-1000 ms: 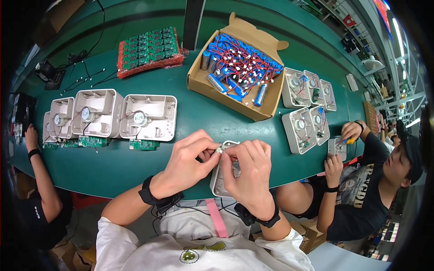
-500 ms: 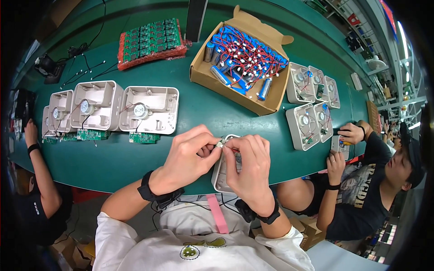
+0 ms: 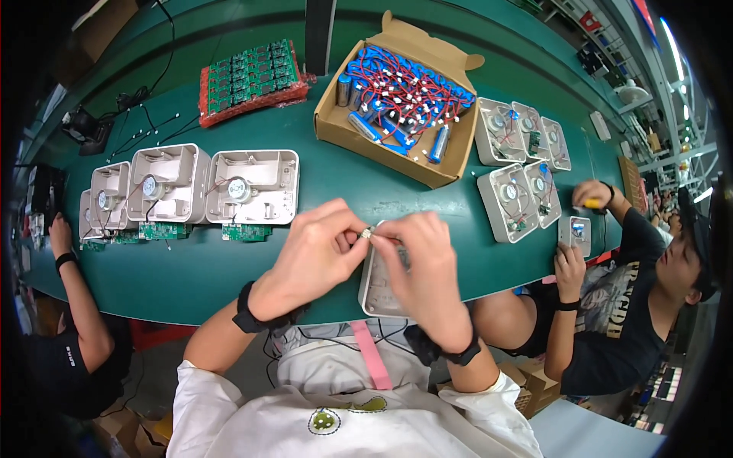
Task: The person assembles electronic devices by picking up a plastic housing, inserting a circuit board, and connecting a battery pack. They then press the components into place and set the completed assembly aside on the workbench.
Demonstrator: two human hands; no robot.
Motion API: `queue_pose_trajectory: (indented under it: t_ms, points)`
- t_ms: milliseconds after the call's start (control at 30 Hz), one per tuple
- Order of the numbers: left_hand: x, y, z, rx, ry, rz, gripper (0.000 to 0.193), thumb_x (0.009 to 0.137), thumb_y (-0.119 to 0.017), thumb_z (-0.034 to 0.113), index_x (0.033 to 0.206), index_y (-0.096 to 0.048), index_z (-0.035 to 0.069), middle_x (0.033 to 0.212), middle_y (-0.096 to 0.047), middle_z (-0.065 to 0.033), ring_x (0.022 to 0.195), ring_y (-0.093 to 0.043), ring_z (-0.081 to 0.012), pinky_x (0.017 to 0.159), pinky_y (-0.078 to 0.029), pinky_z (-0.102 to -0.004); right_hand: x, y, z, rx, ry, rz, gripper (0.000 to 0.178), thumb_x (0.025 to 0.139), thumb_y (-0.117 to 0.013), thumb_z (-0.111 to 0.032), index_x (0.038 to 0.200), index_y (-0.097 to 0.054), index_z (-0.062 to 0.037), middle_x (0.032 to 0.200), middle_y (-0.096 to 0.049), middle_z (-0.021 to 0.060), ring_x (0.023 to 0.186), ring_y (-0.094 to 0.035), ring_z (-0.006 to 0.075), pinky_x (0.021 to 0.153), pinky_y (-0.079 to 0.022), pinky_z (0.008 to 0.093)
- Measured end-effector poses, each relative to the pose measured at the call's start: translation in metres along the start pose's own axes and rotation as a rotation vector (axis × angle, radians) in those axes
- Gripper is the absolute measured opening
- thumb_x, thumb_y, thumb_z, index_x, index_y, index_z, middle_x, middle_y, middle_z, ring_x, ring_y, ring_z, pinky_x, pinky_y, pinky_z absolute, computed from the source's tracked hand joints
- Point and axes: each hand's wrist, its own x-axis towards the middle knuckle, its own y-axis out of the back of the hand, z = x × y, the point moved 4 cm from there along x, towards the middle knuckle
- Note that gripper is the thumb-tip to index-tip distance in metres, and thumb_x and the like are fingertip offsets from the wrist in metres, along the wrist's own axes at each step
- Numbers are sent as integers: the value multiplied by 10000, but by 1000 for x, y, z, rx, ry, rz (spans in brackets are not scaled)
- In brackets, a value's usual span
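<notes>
My left hand (image 3: 313, 256) and my right hand (image 3: 422, 256) meet at the fingertips above the near edge of the bench. Both pinch at a small pale connector (image 3: 367, 232), the left thumb and forefinger on one side, the right on the other. Fingers hide much of it, along with any wire joined to it. Below my right hand lies an open light-grey plastic housing (image 3: 376, 290), partly covered by that hand.
Grey housings (image 3: 256, 160) with round speakers and green boards stand left. A carton (image 3: 427, 174) of blue batteries and a stack of circuit boards (image 3: 256, 72) sit behind. More housings (image 3: 504, 202) stand right. Co-workers sit at both sides; the right one handles a small housing (image 3: 575, 235).
My hands keep their pinch at the connector, the right fingers shifting slightly. The view has moved a little. The right co-worker's far hand has lifted off the small housing with a yellow-handled tool.
</notes>
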Motion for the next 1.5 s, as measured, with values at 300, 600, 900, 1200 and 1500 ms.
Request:
queue_pose_trajectory:
  t_ms: [300,600,900,1200,1500]
  points:
    - [19,7,16,-142,479,-349,143,937,-776,31,1020,-708,-64,722,-630,-7,566,-629,-62,510,-503,-221,-53,55,31,71,-138,-73,458,862,-791,4,1299,-656,-20,1321,-687,154,1191,-634,377,979,-534,436]
    - [-2,-11,31,-59,522,-361,169,944,-809,86,978,-708,-45,727,-696,-7,577,-618,-32,500,-478,-198,-59,38,42,-69,-34,17,386,843,-823,-14,1211,-703,-29,1229,-682,143,1148,-638,358,924,-551,426]
    - [-45,-22,55,191,364,-245,269,891,-870,118,1044,-725,-50,712,-687,-35,583,-587,-46,511,-463,-239,-64,29,50,50,-113,105,271,842,-850,-65,1088,-748,-17,1145,-678,120,1015,-665,318,849,-553,434]
    - [-89,-39,68,278,236,-186,416,774,-936,73,1142,-757,-4,842,-620,-60,606,-577,-136,559,-489,-278,-78,34,33,49,-149,-1,321,898,-830,-142,1162,-725,7,1383,-625,181,1162,-632,369,958,-551,430]
    - [-94,-60,53,233,-3,-122,474,744,-879,-37,1195,-738,-11,1004,-613,-103,718,-663,-196,630,-549,-315,-115,33,0,-62,-306,-143,884,838,-908,-315,1492,-458,73,1562,-460,289,1296,-547,488,1109,-456,524]
